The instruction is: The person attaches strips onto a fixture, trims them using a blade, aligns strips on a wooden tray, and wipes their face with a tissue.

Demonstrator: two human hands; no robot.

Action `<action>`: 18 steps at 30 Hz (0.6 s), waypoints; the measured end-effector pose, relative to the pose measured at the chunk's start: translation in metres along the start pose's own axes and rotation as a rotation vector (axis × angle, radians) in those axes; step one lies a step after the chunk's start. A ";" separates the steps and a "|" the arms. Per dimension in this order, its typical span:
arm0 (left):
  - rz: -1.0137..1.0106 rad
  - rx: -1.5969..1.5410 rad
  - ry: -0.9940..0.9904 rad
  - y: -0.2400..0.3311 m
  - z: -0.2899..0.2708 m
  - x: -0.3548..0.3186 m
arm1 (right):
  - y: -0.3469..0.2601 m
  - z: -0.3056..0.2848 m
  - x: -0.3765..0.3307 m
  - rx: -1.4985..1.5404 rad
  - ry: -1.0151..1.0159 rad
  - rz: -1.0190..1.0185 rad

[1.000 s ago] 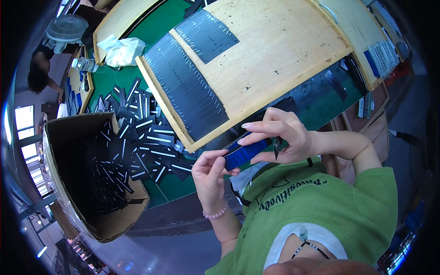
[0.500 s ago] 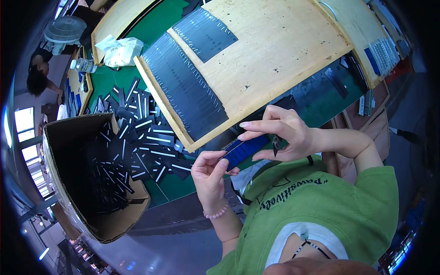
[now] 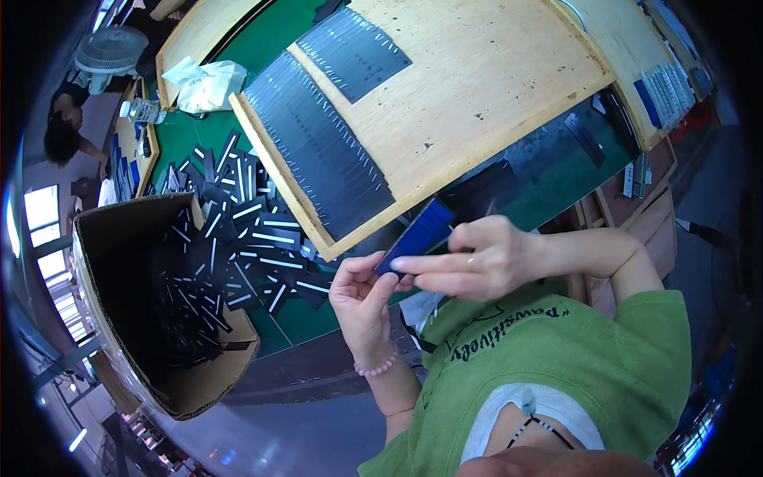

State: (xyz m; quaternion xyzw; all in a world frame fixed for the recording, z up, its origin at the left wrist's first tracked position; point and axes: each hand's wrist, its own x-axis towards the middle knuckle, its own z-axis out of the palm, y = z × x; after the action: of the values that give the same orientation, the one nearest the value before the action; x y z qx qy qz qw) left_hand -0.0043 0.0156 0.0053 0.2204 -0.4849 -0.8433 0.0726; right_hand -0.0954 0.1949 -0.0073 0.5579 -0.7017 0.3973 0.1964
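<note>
My left hand (image 3: 364, 306), closed with thumb and fingers, pinches the lower end of a small blue segmented panel (image 3: 420, 232). The panel is a narrow strip with dark cross lines, tilted with its far end up to the right. Over its near side reaches my right hand (image 3: 477, 262), fingers stretched out and tips at the panel by my left thumb. Motion slightly blurs that hand, and its palm is hidden. Just beyond, a wooden tray (image 3: 493, 149) holds two rows of overlapping dark panels (image 3: 318, 147) with short pale wires along their edges.
At left, an open cardboard box (image 3: 211, 385) lies on its side, with dark strips (image 3: 262, 238) spilled onto the green table (image 3: 274, 338). A white plastic bag (image 3: 211, 87) and clear bottle (image 3: 143, 111) stand behind. Far left are a fan (image 3: 110, 54) and another person (image 3: 63, 135).
The panel has swung steeper, its far end rising away from me. My right hand has come off that end and moved down along the panel, fingers now stretched toward my left thumb.
</note>
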 end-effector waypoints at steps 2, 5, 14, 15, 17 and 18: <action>0.031 0.009 -0.024 -0.002 -0.004 0.000 | -0.002 0.007 0.000 -0.022 -0.010 -0.005; 0.041 -0.024 -0.003 0.000 -0.005 -0.001 | 0.010 -0.006 -0.003 -0.065 0.049 0.172; 0.093 0.148 0.007 0.002 0.001 -0.004 | 0.016 -0.020 0.015 0.673 0.071 0.970; 0.085 0.164 -0.014 0.002 0.000 -0.004 | 0.016 -0.021 0.015 0.742 0.022 1.042; 0.076 0.181 -0.033 0.004 -0.003 -0.003 | 0.018 -0.017 0.010 0.743 0.023 1.057; 0.031 0.181 -0.039 0.004 -0.003 -0.002 | 0.018 -0.016 0.008 0.743 0.025 1.072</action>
State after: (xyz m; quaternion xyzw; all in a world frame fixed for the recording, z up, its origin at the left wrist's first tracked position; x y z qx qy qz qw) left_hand -0.0018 0.0111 0.0081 0.2023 -0.5635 -0.7990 0.0560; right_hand -0.1175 0.2029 0.0022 0.1568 -0.6965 0.6625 -0.2268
